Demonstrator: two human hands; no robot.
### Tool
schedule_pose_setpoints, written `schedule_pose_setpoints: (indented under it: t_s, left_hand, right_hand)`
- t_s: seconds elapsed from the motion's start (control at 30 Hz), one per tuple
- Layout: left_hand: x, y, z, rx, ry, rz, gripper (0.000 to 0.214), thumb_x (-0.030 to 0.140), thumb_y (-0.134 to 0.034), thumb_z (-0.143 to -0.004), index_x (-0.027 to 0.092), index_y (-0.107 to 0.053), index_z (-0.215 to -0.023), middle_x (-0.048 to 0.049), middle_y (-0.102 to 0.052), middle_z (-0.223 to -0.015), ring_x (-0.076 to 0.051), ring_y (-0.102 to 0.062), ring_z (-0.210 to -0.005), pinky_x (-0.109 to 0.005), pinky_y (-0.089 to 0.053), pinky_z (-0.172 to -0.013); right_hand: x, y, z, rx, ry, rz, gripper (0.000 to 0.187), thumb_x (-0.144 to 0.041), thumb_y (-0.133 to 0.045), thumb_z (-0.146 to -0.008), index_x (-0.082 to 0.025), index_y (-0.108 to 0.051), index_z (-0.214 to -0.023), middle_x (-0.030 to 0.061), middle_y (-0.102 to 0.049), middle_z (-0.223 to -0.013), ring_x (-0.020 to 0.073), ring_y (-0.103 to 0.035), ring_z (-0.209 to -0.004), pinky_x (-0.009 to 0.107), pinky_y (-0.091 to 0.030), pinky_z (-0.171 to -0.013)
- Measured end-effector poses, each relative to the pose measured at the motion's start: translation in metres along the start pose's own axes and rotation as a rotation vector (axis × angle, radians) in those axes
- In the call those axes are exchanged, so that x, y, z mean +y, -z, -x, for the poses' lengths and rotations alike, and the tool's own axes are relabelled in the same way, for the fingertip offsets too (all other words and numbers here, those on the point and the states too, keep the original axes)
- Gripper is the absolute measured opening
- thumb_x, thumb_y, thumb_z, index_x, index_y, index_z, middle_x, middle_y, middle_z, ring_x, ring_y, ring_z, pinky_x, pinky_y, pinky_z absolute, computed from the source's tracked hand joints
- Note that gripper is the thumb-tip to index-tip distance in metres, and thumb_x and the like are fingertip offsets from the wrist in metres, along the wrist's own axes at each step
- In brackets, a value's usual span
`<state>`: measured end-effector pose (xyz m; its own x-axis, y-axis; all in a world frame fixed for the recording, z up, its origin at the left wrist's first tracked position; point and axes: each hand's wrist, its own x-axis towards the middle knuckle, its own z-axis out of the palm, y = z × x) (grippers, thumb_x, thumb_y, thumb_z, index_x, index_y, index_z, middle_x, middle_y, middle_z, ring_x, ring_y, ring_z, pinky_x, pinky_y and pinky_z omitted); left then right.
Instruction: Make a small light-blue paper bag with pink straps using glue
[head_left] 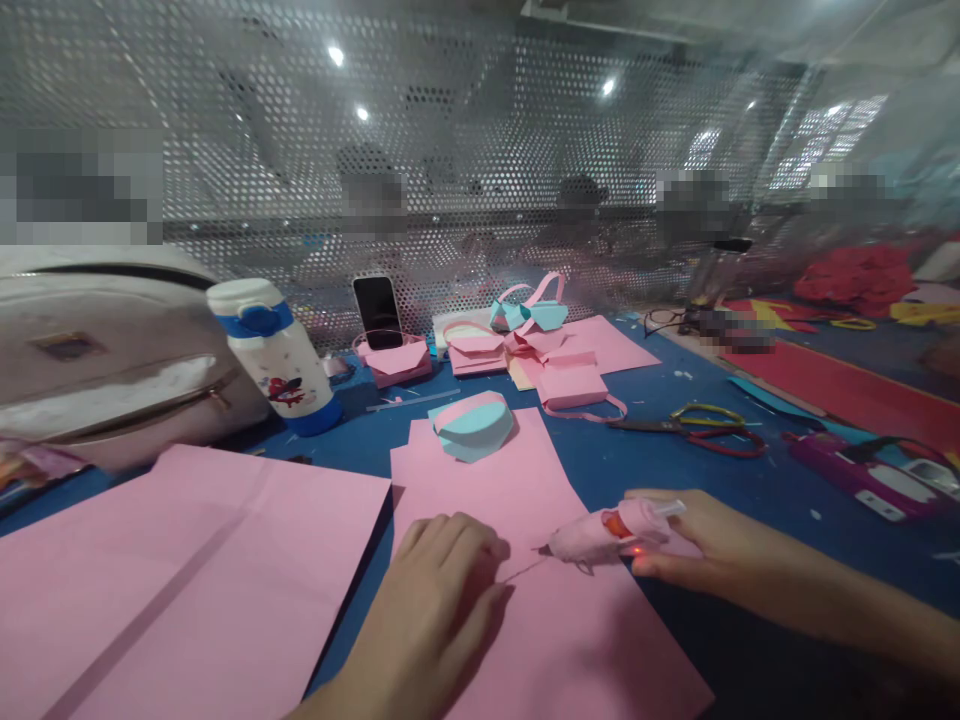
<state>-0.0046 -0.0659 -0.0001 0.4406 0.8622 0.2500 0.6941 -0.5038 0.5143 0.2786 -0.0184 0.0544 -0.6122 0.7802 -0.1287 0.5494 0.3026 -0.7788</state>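
Observation:
In my right hand (679,540) is a pink hot glue gun (596,535), gripped with its nozzle pointing left. A clear glue stick juts from its back end and a small red light glows on it. The nozzle sits just above or on a pink paper sheet (540,630); I cannot tell which. My left hand (442,580) rests on that same sheet, left of the nozzle, its fingers curled in and the fingertips hidden. A thin dark line runs across the paper between hand and nozzle. Beyond them lies a small pink and light-blue paper bag (472,428).
Pink card (202,570) covers the left side. Behind stand a bottle (274,355), a backpack (112,350), a phone (377,312) and several small paper bags (478,352). Scissors (694,428) and a purple device (862,475) lie right on the blue table (645,462). A perforated metal screen (450,130) rises behind.

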Motion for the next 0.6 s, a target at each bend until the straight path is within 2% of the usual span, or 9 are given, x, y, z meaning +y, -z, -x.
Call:
schedule_pose_setpoints:
  t_s: [0.07, 0.13, 0.3, 0.47, 0.6]
  left_hand:
    - [0.005, 0.003, -0.007, -0.030, 0.107, 0.013, 0.006, 0.023, -0.054, -0.091, 0.023, -0.058, -0.096, -0.0038, -0.064, -0.096, -0.023, -0.059, -0.087, -0.038, -0.045, -0.077]
    - [0.009, 0.004, -0.014, -0.050, 0.148, 0.013, 0.004, 0.025, -0.059, -0.089, 0.023, -0.060, -0.092, -0.0033, -0.064, -0.095, -0.024, -0.058, -0.088, -0.038, -0.042, -0.077]
    - [0.011, -0.002, -0.030, -0.061, 0.153, 0.017, 0.011, 0.026, -0.070, -0.081, 0.022, -0.062, -0.087, -0.0016, -0.063, -0.093, -0.023, -0.057, -0.087, -0.036, -0.037, -0.077]
    - [0.010, -0.009, -0.039, -0.080, 0.172, -0.005, 0.008, 0.016, -0.067, -0.076, 0.020, -0.061, -0.080, 0.0003, -0.061, -0.084, -0.020, -0.056, -0.082, -0.033, -0.033, -0.074]
    - [0.009, -0.009, -0.040, -0.077, 0.193, 0.039, 0.005, 0.016, -0.066, -0.077, 0.020, -0.062, -0.078, 0.0009, -0.061, -0.081, -0.019, -0.055, -0.078, -0.033, -0.032, -0.074]
  right_hand:
    - [-0.002, 0.000, 0.000, -0.031, -0.008, -0.040, 0.039, -0.051, -0.056, -0.088, -0.025, -0.071, -0.113, 0.0062, -0.072, -0.105, 0.0300, -0.065, -0.097, 0.037, -0.050, -0.087]
    - [-0.003, -0.001, 0.000, -0.040, -0.015, -0.067, 0.036, -0.048, -0.056, -0.089, -0.026, -0.071, -0.112, 0.0058, -0.071, -0.108, 0.0297, -0.064, -0.099, 0.036, -0.048, -0.088]
    - [0.000, -0.002, 0.001, -0.026, 0.005, -0.108, 0.033, -0.044, -0.058, -0.091, -0.027, -0.068, -0.117, 0.0044, -0.069, -0.114, 0.0279, -0.063, -0.101, 0.034, -0.046, -0.090]
    - [0.002, -0.001, 0.004, -0.012, -0.002, -0.109, 0.034, -0.044, -0.058, -0.091, -0.027, -0.067, -0.119, 0.0047, -0.068, -0.116, 0.0277, -0.061, -0.106, 0.034, -0.045, -0.092]
    - [0.004, -0.001, 0.004, 0.004, -0.010, -0.100, 0.038, -0.047, -0.058, -0.090, -0.025, -0.067, -0.120, 0.0058, -0.070, -0.112, 0.0280, -0.063, -0.101, 0.035, -0.046, -0.090]
